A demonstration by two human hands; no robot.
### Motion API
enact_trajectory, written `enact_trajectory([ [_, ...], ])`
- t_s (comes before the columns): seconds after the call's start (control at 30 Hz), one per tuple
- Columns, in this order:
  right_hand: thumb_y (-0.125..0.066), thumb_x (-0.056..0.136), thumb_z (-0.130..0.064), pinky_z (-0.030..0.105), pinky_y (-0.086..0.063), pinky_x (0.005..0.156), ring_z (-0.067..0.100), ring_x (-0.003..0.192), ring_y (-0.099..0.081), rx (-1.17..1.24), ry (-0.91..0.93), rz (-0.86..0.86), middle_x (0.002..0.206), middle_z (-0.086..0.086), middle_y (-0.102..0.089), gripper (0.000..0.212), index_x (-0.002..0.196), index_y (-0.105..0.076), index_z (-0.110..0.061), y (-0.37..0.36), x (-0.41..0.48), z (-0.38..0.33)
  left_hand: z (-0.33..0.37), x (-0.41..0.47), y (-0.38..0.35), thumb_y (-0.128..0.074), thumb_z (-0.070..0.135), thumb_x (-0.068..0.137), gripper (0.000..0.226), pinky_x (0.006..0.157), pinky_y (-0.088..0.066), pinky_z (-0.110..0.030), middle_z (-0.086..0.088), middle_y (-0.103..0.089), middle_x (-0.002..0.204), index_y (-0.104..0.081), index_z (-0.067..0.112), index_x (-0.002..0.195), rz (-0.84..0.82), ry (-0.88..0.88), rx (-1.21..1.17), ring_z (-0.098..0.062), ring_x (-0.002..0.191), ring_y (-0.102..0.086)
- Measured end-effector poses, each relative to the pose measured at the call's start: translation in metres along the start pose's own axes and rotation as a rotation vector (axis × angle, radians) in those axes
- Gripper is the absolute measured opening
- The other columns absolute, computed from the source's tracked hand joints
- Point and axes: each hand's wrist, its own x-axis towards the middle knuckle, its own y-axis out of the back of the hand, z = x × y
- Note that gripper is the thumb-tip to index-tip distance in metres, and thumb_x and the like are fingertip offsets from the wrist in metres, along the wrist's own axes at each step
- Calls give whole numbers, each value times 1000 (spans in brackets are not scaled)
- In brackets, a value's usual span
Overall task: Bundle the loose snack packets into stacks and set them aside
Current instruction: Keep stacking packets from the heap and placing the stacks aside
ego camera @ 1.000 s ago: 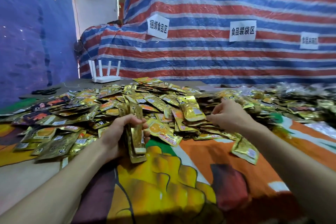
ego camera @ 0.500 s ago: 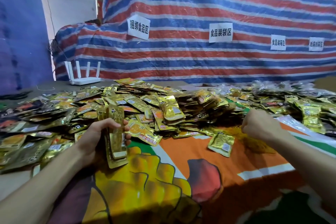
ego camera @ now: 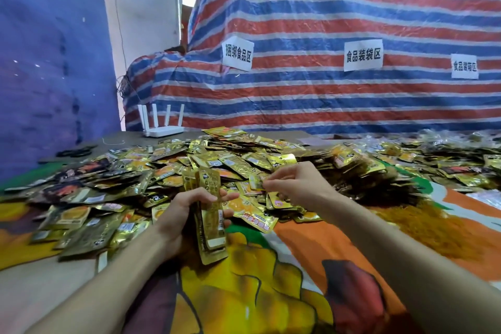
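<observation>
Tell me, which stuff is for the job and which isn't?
Job: stack of shiny gold foil packets in left hand; single gold packet pinched by right hand; heap of loose gold packets.
Lying about: white plastic four-antenna router; white paper signs.

Three white paper signs are fixed to the striped tarpaulin (ego camera: 325, 8). The left sign (ego camera: 237, 54) reads 捆绑食品区. The middle sign (ego camera: 363, 55) reads 食品装袋区. The right sign (ego camera: 464, 66), smaller and blurred, appears to read 食品装箱区. Print on the snack packets (ego camera: 244, 160) is too small and blurred to read.
</observation>
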Motion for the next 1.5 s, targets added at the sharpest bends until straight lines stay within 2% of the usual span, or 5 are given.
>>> enact_trajectory([
  [0.43, -74, 92, -19, 16, -41, 45, 6, 49, -53, 315, -49, -153, 62, 1, -62, 11, 87, -74, -8, -75, 24, 15, 4, 6, 6, -68, 17, 66, 38, 67, -56, -34, -14, -65, 86, -66, 1, 101, 192, -25, -59, -25, 69, -63],
  [0.9, -65, 69, 3, 35, -60, 64, 13, 49, -51, 1615, -125, -475, 62, -1, -52, 33, 102, -66, -2, -58, 20, 12, 7, -3, 2, -62, 17, 71, 44, 64, -40, -28, -4, -46, 82, -47, 3, 109, -412, 26, -242, -16, 65, -46],
  [1.07, -63, 85, 4, 22, -57, 51, 20, 70, -73, 1153, -41, -424, 118, 16, -73, 53, 131, -65, -22, -66, 23, 9, 6, 2, 7, -57, 19, 71, 36, 61, -45, -29, -9, -52, 82, -54, 2, 103, -181, -64, -242, -18, 65, -46],
  [1.27, -86, 77, -11, 38, -62, 61, 25, 90, -76, 713, 23, -152, 116, 17, -71, 59, 130, -66, -27, -84, 8, 3, 6, 7, 6, -58, 21, 82, 32, 66, -51, -32, -9, -70, 77, -75, 7, 59, 375, -172, -154, -18, 61, -58],
  [1.5, -90, 74, -19, 44, -64, 75, 13, 106, -68, 472, 103, -122, 130, 0, -60, 66, 131, -64, -38, -112, -9, -10, 11, 9, 14, -61, 28, 93, 19, 68, -52, -36, -9, -69, 81, -65, 9, 94, 605, -440, -199, -25, 75, -65],
])
